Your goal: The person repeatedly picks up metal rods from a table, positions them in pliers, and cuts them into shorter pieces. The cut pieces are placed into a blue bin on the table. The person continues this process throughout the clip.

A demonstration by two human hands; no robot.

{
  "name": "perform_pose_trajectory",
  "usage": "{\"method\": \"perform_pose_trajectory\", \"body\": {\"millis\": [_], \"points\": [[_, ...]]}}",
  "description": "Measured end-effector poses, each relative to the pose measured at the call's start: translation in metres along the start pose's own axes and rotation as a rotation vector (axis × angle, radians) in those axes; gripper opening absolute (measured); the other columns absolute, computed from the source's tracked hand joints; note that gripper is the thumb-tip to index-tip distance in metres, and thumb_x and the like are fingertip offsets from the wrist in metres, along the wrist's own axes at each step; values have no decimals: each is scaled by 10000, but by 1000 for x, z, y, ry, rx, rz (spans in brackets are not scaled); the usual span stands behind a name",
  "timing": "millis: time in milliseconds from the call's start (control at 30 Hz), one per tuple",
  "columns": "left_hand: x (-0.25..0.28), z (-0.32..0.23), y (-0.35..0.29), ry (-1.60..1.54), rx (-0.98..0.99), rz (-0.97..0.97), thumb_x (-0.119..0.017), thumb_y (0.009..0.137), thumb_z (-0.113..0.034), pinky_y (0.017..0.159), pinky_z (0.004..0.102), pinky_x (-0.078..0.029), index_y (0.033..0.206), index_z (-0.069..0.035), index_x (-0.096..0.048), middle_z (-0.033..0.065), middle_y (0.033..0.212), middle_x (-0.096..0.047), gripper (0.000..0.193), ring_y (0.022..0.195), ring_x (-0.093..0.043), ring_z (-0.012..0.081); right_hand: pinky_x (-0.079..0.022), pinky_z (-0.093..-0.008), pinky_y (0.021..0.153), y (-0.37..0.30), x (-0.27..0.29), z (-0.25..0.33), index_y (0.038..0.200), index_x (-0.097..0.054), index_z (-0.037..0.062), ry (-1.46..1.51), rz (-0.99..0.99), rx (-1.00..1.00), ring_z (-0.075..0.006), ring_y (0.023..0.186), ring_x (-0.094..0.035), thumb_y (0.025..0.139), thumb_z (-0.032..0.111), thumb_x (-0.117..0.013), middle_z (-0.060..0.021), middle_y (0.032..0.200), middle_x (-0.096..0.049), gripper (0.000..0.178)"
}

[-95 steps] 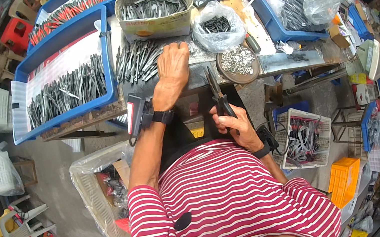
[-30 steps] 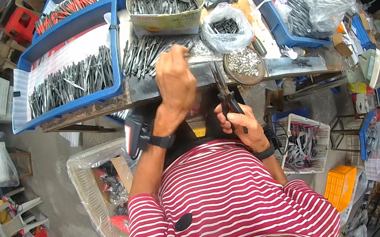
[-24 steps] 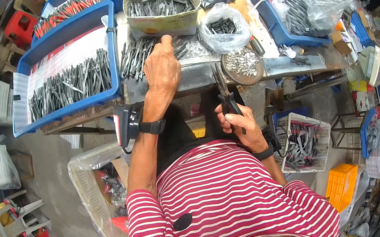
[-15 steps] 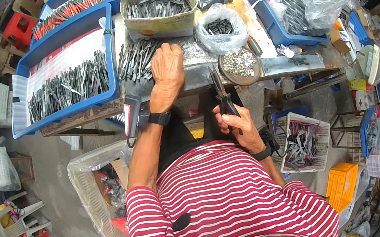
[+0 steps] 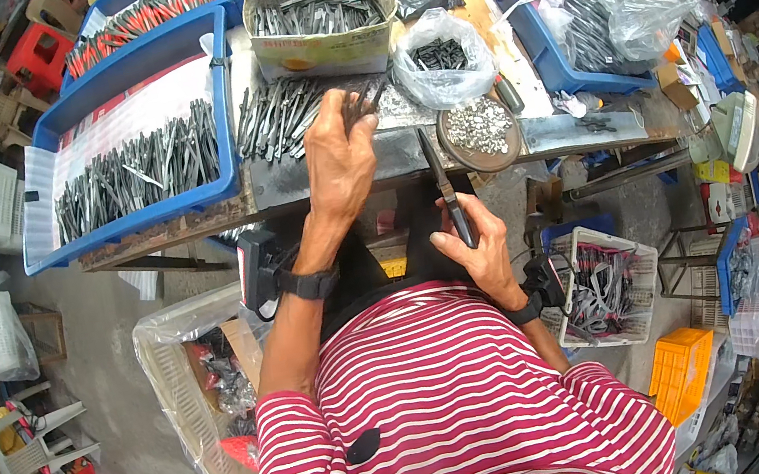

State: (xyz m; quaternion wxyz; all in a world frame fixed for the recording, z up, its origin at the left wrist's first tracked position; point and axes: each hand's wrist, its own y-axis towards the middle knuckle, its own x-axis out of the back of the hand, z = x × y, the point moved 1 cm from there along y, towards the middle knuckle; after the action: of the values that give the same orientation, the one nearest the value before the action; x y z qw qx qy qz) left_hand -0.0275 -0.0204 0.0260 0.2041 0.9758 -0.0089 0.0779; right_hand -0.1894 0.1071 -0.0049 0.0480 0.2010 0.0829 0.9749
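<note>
Over the table's front edge my left hand (image 5: 337, 158) is closed, its thumb and fingers pinching a few slim dark metal pieces (image 5: 363, 104). Just left of it lies a loose heap of similar slim grey-black pieces (image 5: 278, 121). My right hand (image 5: 482, 244) grips long-nosed pliers (image 5: 449, 192) by their dark handles, jaws pointing away from me and seen nearly edge-on. Beyond the pliers' tip sits a round dish (image 5: 485, 157) of small silvery parts. A clear plastic bag (image 5: 478, 72) with short black parts stands behind that dish.
An open carton (image 5: 322, 52) full of slim dark pieces stands behind my left hand. Blue trays (image 5: 223, 153) of similar pieces fill the left side. At right, another blue tray (image 5: 590, 78) holds bagged parts. White crates (image 5: 166, 376) flank me on the floor.
My left hand has lifted slightly off the tabletop and now shows dark pieces between its fingers. The pliers have turned edge-on in my right hand, their handles closer together.
</note>
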Motion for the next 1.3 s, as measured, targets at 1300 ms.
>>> {"method": "perform_pose_trajectory", "body": {"millis": [1300], "points": [[-11,-9,-35,268,-635,-22,-605,679,84,648,360,-489,927,49,-548,178,874,-565,257,754,-589,318,-327,-218,513,0,12,17,941,-581,-39,493,299,-338,-74,571,-423,740,230,-640,-15,688,-496,341]]}}
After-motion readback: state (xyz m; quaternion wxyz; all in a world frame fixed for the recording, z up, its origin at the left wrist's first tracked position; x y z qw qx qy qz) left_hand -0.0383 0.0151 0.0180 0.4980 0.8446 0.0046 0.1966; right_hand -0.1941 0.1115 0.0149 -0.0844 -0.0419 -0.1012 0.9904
